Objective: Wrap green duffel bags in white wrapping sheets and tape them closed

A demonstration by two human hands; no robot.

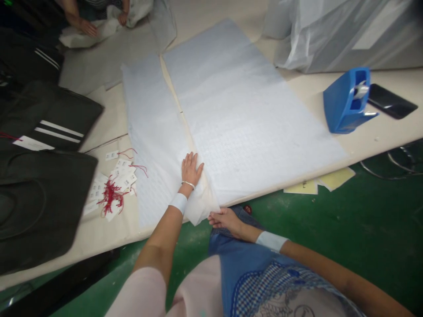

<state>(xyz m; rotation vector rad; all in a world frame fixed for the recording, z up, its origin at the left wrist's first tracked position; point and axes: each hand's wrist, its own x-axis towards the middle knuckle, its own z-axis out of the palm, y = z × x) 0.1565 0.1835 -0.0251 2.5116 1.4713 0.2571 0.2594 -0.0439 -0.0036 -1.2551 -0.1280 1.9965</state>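
Observation:
Two stacks of thin white tissue paper lie side by side on a cream table [390,132]: a narrower left stack [150,127] and a wider right stack [238,110]. My left hand [191,169] lies flat, fingers spread, on the near end of the left stack beside the gap between them. My right hand [224,219] is at the table's near edge, fingers pinched on the hanging corner of a tissue sheet [203,209]. Both wrists wear white bands.
Black garments [39,176] with white stripes are piled at the left. Paper tags with red strings [112,191] lie beside the left stack. A blue tape dispenser [348,101] and a black phone [391,102] sit at right. Another person's hands [87,27] work at the far left.

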